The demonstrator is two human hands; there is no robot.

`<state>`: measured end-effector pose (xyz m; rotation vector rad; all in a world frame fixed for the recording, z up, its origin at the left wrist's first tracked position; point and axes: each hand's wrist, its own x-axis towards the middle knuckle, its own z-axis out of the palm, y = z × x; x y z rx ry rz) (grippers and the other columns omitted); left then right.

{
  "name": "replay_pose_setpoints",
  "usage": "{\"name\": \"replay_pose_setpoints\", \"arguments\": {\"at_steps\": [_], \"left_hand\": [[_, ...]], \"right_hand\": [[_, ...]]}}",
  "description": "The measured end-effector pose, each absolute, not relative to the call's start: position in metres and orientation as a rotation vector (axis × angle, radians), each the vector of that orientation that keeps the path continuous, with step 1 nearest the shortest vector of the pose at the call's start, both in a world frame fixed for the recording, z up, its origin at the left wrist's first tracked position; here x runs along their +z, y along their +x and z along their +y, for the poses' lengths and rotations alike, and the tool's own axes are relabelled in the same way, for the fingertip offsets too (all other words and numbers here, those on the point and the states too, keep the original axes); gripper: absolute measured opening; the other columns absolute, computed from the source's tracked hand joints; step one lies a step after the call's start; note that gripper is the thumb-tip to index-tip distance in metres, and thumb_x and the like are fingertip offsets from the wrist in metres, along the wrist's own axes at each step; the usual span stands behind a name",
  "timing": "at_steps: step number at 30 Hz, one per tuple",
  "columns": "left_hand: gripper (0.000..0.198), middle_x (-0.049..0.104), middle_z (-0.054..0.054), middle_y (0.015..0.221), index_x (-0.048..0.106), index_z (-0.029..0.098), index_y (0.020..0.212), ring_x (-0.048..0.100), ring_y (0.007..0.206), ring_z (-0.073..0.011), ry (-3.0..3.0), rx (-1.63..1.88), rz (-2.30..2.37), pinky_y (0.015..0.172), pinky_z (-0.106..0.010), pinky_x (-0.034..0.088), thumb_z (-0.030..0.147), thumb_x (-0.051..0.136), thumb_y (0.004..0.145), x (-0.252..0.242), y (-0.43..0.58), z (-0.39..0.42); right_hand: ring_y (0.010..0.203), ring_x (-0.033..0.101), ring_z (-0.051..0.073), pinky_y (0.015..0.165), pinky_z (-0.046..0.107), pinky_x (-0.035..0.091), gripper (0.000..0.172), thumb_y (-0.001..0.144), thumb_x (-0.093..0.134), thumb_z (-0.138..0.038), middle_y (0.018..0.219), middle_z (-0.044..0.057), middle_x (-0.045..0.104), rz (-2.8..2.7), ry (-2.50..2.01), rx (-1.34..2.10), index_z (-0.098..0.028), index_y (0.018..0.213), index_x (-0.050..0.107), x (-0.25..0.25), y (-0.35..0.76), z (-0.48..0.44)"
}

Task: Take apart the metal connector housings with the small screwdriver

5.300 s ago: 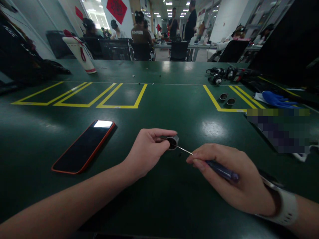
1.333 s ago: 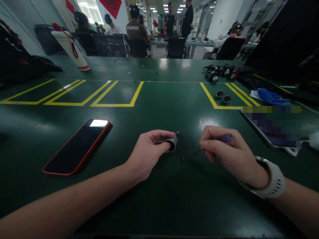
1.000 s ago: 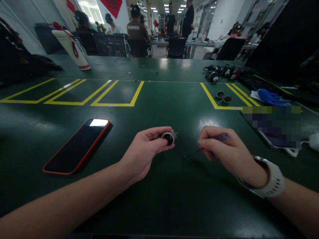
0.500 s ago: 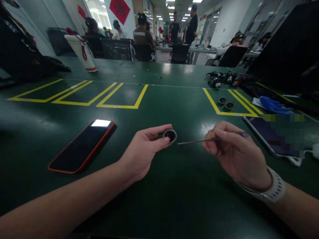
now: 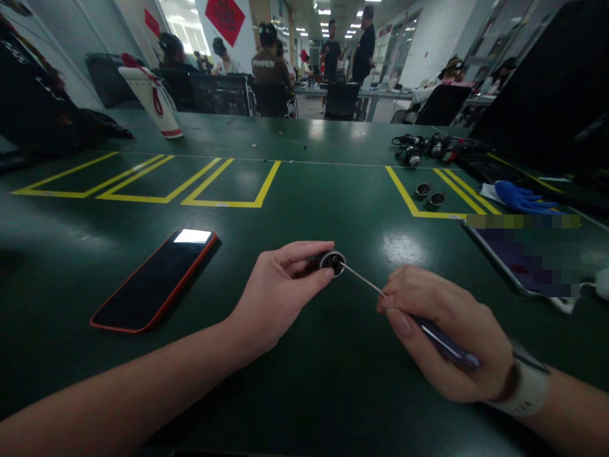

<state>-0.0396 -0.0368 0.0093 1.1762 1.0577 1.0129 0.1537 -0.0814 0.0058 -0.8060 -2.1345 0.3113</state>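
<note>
Between the thumb and fingers of my left hand (image 5: 280, 285) is a small round metal part (image 5: 339, 271), a dark hollow cup with a silvery rim, its open face turned to the right. My right hand (image 5: 442, 324) is closed around the dark purple handle of a screwdriver (image 5: 447, 346). Its thin shaft points up and left, and the tip is at the mouth of the round part. How deep the tip reaches inside is hard to see. The fingers partly cover the part's body.
A phone in an orange case (image 5: 155, 279) lies left of my hands, a tablet (image 5: 514, 254) to the right. Two similar round parts (image 5: 431, 194) sit inside a yellow-taped area. Beyond are cabled parts (image 5: 423, 150), a blue glove (image 5: 521, 195) and a white cup (image 5: 152, 105).
My right hand has turned and lowered, so the screwdriver now slants upward with its tip at the round part's opening. My left hand has shifted slightly right with the part.
</note>
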Motion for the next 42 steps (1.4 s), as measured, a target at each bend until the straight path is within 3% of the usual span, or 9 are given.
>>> {"name": "replay_pose_setpoints", "arguments": {"at_steps": [8,16,24,28,33,38,42], "left_hand": [[0.022,0.075,-0.004,0.078,0.070,0.015,0.088,0.069,0.074,-0.0148,1.240,1.025,1.125,0.071,-0.023,0.054,0.013,0.072,0.066,0.012,-0.038,-0.037],[0.016,0.075,-0.002,0.077,0.071,0.017,0.082,0.070,0.076,-0.0165,1.311,1.055,1.107,0.069,-0.025,0.056,0.012,0.068,0.068,0.006,-0.040,-0.035],[0.014,0.074,-0.002,0.076,0.070,0.016,0.080,0.070,0.074,-0.0150,1.303,1.043,1.090,0.071,-0.024,0.055,0.010,0.067,0.068,0.008,-0.037,-0.036],[0.020,0.074,-0.004,0.087,0.068,0.016,0.090,0.069,0.082,-0.0167,1.385,0.992,1.065,0.077,-0.027,0.055,0.015,0.067,0.070,0.003,-0.041,-0.030],[0.041,0.070,-0.010,0.101,0.061,0.014,0.110,0.066,0.094,-0.0197,1.484,1.086,1.168,0.087,-0.035,0.052,0.018,0.068,0.070,-0.023,-0.047,0.014],[0.034,0.065,-0.014,0.112,0.063,0.012,0.107,0.065,0.093,-0.0199,1.842,1.207,1.304,0.083,-0.036,0.053,0.016,0.065,0.073,-0.046,-0.036,0.091],[0.035,0.065,-0.012,0.112,0.064,0.012,0.107,0.064,0.095,-0.0198,1.966,1.196,1.305,0.086,-0.034,0.050,0.015,0.065,0.073,-0.047,-0.015,0.139]], "right_hand": [[0.066,0.059,0.018,0.062,0.035,0.047,0.025,0.078,0.048,-0.007,0.072,0.005,0.062,-2.236,-0.736,0.178,-0.021,0.099,0.051,0.005,0.147,-0.082],[0.065,0.062,0.020,0.060,0.035,0.048,0.026,0.076,0.047,-0.006,0.068,0.005,0.065,-2.287,-0.698,0.078,-0.021,0.097,0.052,0.008,0.144,-0.087],[0.060,0.059,0.020,0.056,0.036,0.047,0.019,0.076,0.047,-0.004,0.062,0.005,0.064,-2.325,-0.706,-0.028,-0.018,0.087,0.053,0.010,0.138,-0.089],[0.063,0.058,0.018,0.059,0.035,0.047,0.020,0.076,0.049,-0.006,0.068,0.006,0.064,-2.290,-0.676,0.043,-0.019,0.091,0.052,0.006,0.144,-0.085],[0.071,0.058,0.017,0.064,0.033,0.046,0.015,0.081,0.050,-0.010,0.080,0.006,0.064,-2.172,-0.832,0.097,-0.018,0.093,0.053,-0.010,0.152,-0.063],[0.085,0.059,0.019,0.075,0.035,0.049,0.013,0.088,0.047,-0.015,0.093,0.008,0.063,-2.113,-1.247,0.228,-0.017,0.096,0.057,-0.027,0.152,-0.033],[0.091,0.059,0.020,0.080,0.037,0.050,0.017,0.088,0.047,-0.012,0.099,0.008,0.064,-2.215,-1.329,0.273,-0.017,0.097,0.059,-0.029,0.151,-0.030]]}}
